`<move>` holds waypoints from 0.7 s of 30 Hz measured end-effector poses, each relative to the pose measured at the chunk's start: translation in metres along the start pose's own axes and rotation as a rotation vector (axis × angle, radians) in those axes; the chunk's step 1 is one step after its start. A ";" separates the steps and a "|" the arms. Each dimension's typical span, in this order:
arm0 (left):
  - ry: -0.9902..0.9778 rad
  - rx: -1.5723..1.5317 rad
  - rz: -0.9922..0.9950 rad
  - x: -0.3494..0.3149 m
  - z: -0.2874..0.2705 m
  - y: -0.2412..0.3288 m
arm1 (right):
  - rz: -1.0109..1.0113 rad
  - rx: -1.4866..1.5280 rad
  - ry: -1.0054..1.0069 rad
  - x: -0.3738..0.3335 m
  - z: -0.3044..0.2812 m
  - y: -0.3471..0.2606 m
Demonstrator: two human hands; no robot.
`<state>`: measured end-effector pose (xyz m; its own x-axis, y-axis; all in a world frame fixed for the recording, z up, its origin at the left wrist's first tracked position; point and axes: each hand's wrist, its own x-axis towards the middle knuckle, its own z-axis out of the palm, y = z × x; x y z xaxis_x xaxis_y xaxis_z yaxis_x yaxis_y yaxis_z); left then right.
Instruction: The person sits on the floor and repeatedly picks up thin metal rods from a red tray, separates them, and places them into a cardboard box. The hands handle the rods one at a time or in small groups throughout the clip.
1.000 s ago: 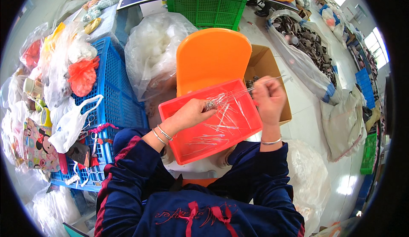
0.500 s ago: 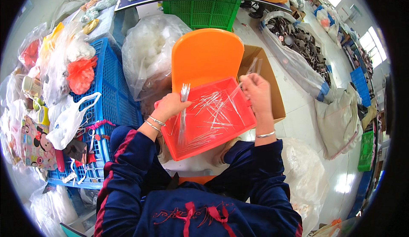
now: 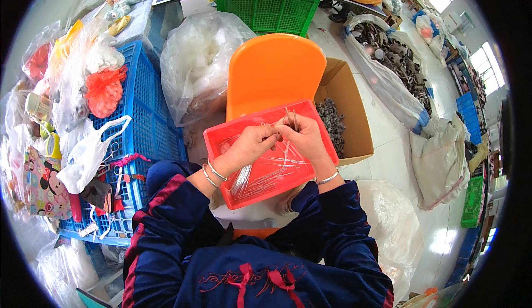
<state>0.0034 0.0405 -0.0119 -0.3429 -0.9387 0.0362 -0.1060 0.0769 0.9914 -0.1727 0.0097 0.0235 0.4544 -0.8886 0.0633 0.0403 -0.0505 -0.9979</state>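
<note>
Grasping several wires [image 3: 292, 119], the right hand [image 3: 303, 137] meets the left hand [image 3: 247, 144], whose hold is hidden, over one tray [image 3: 235, 203].

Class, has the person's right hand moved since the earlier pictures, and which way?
Yes: judged against the orange chair, the right hand has moved left, toward the left hand over the red tray.

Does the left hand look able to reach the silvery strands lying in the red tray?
Probably yes: the left hand is over the open tray, and nothing seems to cover the strands near its wrist, though it appears to touch the right hand.
</note>
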 end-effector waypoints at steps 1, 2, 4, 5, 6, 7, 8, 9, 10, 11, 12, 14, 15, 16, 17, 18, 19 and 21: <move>-0.001 0.009 -0.016 -0.001 0.001 -0.003 | -0.003 -0.009 -0.002 0.000 -0.002 0.005; -0.003 0.017 -0.033 -0.002 0.002 -0.005 | -0.022 -0.071 -0.008 0.001 -0.004 0.008; -0.016 0.084 -0.071 -0.003 0.000 -0.009 | -0.063 -0.192 -0.025 0.002 -0.005 0.012; -0.031 0.142 -0.093 -0.003 -0.001 -0.010 | -0.067 -0.244 -0.036 0.002 -0.005 0.013; -0.048 0.199 -0.113 -0.003 -0.002 -0.011 | -0.071 -0.298 -0.044 0.003 -0.004 0.011; -0.056 0.238 -0.106 -0.004 -0.003 -0.011 | -0.075 -0.351 -0.053 0.003 -0.003 0.010; -0.063 0.278 -0.100 -0.004 -0.002 -0.011 | -0.044 -0.323 -0.046 0.002 -0.003 0.010; -0.073 0.319 -0.093 -0.004 -0.002 -0.008 | -0.014 -0.295 -0.038 0.000 -0.003 0.011; -0.059 0.309 -0.065 -0.004 -0.002 -0.004 | 0.016 -0.266 -0.029 -0.001 -0.003 0.010; -0.046 0.298 -0.037 -0.004 -0.002 0.001 | -0.006 -0.193 0.026 -0.002 -0.001 0.008; -0.031 0.288 -0.010 -0.004 -0.001 0.005 | -0.028 -0.120 0.079 -0.003 0.004 0.003; -0.085 0.208 -0.049 -0.004 0.002 0.003 | -0.094 -0.064 0.143 -0.003 0.005 0.002; -0.112 0.167 -0.069 -0.005 0.003 0.002 | -0.137 -0.083 0.152 -0.002 0.002 0.006; -0.138 0.200 -0.071 -0.006 0.005 -0.001 | -0.180 -0.101 0.161 -0.001 0.000 0.009; -0.165 0.233 -0.072 -0.008 0.007 -0.004 | -0.186 -0.125 0.157 -0.001 -0.002 0.011; -0.194 0.265 -0.073 -0.009 0.009 -0.006 | -0.191 -0.150 0.155 0.000 -0.006 0.012; -0.180 0.254 -0.084 -0.009 0.010 -0.007 | -0.196 -0.176 0.152 0.000 -0.007 0.013; -0.152 0.230 -0.105 -0.009 0.010 -0.007 | -0.198 -0.216 0.152 0.001 -0.007 0.014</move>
<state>-0.0025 0.0520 -0.0203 -0.4528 -0.8858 -0.1018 -0.3515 0.0725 0.9334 -0.1774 0.0049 0.0099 0.3180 -0.9088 0.2702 -0.0827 -0.3105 -0.9470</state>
